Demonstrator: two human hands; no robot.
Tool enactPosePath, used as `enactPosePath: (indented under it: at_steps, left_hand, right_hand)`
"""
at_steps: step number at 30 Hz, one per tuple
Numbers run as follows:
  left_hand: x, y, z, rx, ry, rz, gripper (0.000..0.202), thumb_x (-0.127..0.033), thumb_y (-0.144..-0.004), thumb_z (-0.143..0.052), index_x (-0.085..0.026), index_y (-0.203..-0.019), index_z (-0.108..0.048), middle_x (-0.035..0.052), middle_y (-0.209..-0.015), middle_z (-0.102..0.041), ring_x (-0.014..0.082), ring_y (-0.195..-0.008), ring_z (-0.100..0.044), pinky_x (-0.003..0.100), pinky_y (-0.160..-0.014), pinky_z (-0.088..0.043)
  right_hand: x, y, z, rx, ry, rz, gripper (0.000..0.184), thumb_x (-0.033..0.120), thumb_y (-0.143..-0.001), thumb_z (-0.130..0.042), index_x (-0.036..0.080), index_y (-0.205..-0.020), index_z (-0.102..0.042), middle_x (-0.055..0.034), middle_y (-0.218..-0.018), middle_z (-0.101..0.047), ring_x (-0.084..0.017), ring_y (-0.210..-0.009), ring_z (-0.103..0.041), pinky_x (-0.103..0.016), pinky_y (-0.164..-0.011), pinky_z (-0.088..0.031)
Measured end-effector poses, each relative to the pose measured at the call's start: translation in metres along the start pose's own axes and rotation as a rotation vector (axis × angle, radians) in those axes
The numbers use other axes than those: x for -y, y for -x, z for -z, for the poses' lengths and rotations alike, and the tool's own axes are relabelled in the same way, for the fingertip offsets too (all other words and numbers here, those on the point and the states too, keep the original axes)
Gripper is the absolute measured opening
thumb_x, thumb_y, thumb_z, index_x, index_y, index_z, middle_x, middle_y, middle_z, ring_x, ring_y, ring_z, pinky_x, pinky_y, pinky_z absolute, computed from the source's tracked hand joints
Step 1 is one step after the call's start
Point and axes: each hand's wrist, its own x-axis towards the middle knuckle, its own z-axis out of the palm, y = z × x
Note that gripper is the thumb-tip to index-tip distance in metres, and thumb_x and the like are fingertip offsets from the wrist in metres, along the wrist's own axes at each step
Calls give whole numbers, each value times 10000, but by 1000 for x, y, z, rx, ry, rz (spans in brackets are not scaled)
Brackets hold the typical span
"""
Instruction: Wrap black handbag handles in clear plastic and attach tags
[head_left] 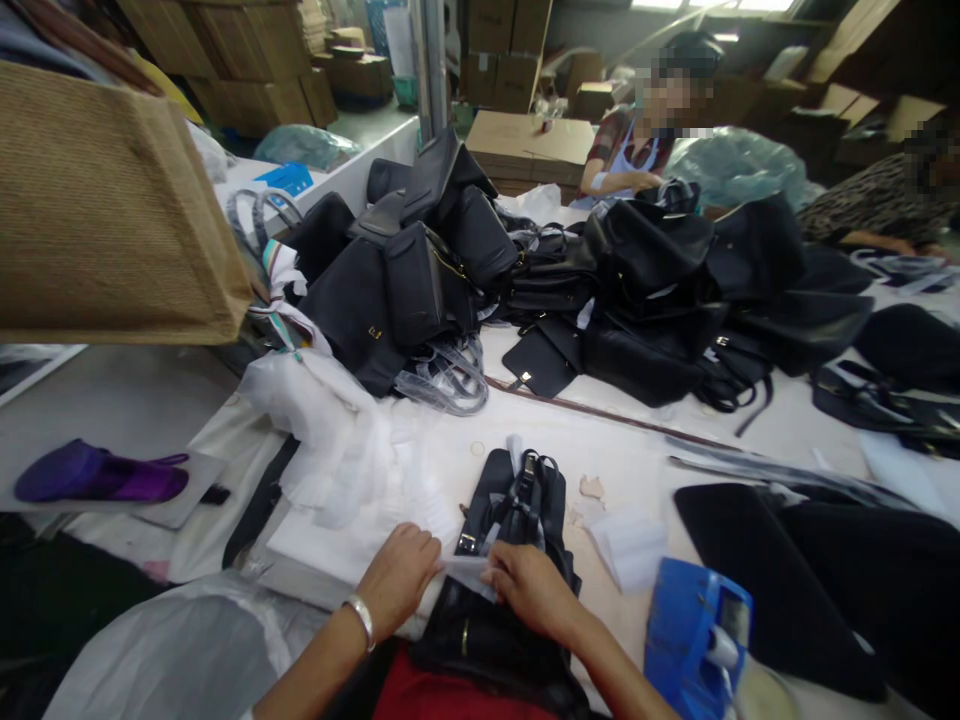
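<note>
A black backpack (487, 610) with gold-coloured hardware lies at the near edge of the white table. Across it, between my two hands, stretches a strip of thin white wrapping sheet (471, 572). My left hand (401, 572), with a silver bracelet at the wrist, pinches the strip's left end beside the bag. Over the bag's right half, my right hand (531, 588) is closed on the other end. Black straps (529, 490) with buckles lie bunched on the bag above my hands. Parts of the bag are hidden under my right hand and forearm.
Behind the bag are heaped black bags (427, 270). White sheets (360, 450) lie left; a blue tape dispenser (694, 635) and black panels (772, 580) lie right. A burlap bag (112, 210) juts in at upper left. Across the table, a co-worker (630, 150) handles something dark.
</note>
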Motion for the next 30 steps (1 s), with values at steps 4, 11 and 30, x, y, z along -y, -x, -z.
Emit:
enactPosePath:
  at_steps: [4,11,30]
  left_hand:
    - [0,21,-10,161,35,137,245,-213,-919,-390,-160,-854,-619,125,-903,-671,279,-885,-581,418,-823,-411]
    - [1,26,-12,310,183,178,181,-254,-784,-573,-147,-892,-672,140,-811,-725,330,-816,-657,414,-734,-452]
    - [8,-10,-39,18,1230,373,209,-330,-680,-677,-157,-641,-567,-27,-580,-587,134,-582,-520,245,-577,-378]
  right_hand:
    - [3,-5,-20,2,38,19,75,250,-821,-582,201,-776,-616,-26,-764,-703,-176,-716,-629,-234,-595,-310]
    - [10,-8,-36,16,29,54,101,229,-851,-536,218,-856,-636,-16,-822,-716,-163,-768,-642,-219,-622,-329]
    - [6,-19,-35,-41,-345,14,268,406,-936,-425,186,-875,-565,12,-710,-649,-114,-591,-584,-197,-551,-381]
